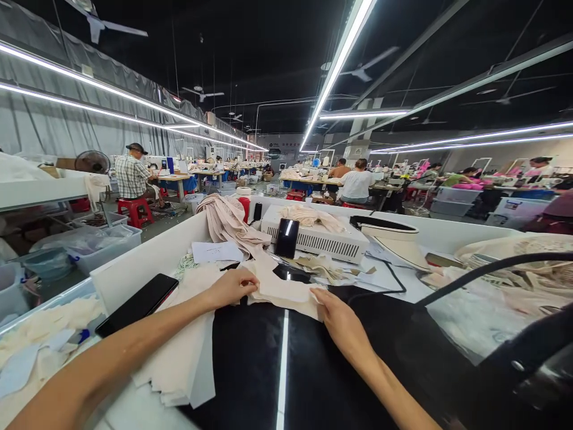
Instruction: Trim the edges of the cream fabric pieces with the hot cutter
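Observation:
A cream fabric piece (286, 291) is stretched between my two hands over a glossy black work surface (250, 364). My left hand (235, 285) pinches its left end, thumb and fingers together. At the right end, my right hand (333, 306) grips the edge between thumb and fingers. Left of the black surface, under my left forearm, lies a stack of cut cream fabric pieces (188, 358). Behind the held piece, more pale fabric (233, 224) is heaped over the back of the table.
A black phone (136, 304) lies at left; another phone (287, 237) leans on a white vented box (317, 233). A sun visor (391, 239) rests behind right. A black curved bar (492, 269) and plastic-bagged fabric (487, 316) are at right. Co-workers sit at sewing tables beyond.

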Action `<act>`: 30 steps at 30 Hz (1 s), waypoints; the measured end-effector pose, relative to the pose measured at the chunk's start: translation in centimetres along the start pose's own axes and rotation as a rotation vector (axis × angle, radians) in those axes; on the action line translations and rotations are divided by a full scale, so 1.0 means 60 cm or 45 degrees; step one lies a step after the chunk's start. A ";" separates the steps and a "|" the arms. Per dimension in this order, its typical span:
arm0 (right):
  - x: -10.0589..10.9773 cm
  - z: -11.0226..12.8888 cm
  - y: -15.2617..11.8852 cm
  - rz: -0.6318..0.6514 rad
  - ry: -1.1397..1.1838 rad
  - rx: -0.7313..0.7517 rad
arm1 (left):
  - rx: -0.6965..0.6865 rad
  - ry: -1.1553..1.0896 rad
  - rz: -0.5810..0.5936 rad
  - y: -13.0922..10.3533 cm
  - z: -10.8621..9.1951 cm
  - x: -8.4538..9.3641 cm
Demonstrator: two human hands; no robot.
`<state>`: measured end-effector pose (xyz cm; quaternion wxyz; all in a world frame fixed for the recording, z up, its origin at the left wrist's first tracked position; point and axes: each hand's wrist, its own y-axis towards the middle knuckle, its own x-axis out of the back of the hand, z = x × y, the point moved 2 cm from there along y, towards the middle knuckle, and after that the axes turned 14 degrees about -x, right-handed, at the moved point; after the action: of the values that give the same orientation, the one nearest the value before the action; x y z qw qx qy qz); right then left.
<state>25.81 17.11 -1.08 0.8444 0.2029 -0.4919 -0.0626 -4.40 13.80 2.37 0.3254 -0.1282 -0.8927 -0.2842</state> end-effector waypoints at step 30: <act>-0.020 -0.002 -0.027 -0.066 -0.448 0.297 | -0.098 0.316 0.204 0.032 -0.029 -0.007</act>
<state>25.43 16.02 -2.76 0.7144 0.2979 -0.6302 -0.0612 -2.42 14.30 4.02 0.4497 -0.1753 -0.8211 -0.3048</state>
